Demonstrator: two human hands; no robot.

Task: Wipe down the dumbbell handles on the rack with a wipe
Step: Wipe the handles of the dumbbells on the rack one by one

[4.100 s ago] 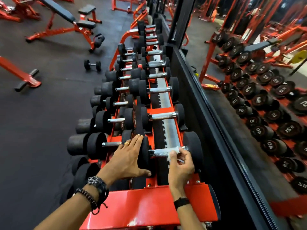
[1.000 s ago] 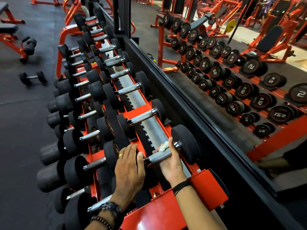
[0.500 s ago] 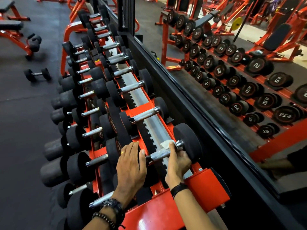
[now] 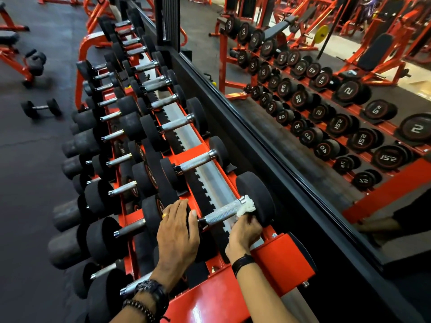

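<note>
Two hands at a dumbbell rack (image 4: 275, 259), lower centre of frame.
Right hand (image 4: 245, 231) pinches a wipe (image 4: 247, 206) on a handle (image 4: 221, 213); left hand (image 4: 177, 231) rests flat, fingers straight.

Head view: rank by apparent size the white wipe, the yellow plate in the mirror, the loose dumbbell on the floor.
1. Loose dumbbell on the floor, clearly widest.
2 and 3. White wipe and yellow plate: similar apparent size, so no ranking. The wipe is partly hidden in the right hand, and the plate is a far reflection.

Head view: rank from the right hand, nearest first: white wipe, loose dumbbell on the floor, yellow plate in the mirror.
1. white wipe, pinched in the right hand.
2. loose dumbbell, far left floor.
3. yellow plate, top right, mirrored.
</note>
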